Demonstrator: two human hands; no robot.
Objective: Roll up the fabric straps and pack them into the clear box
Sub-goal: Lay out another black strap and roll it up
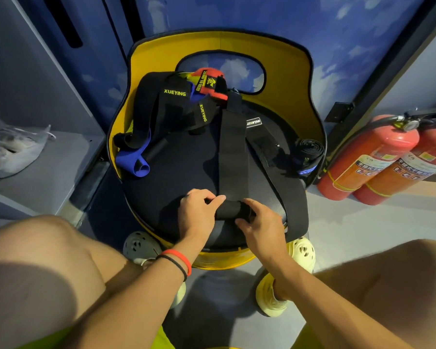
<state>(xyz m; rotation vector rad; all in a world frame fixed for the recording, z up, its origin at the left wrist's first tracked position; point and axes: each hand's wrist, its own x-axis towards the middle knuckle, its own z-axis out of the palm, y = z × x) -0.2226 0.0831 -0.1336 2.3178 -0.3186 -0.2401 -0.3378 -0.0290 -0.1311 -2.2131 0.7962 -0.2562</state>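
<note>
Rolling the black strap (233, 152) on the chair seat (176, 177).
Left hand (199, 210) and right hand (261, 224) curl their grip round its rolled end; next, I'd say, wind evenly up the flat length.

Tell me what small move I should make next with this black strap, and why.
Probably roll the rolled end a turn toward the chair back: your left hand and right hand both grip it, and a long stretch of the black strap lies flat and unrolled on the seat.
</note>
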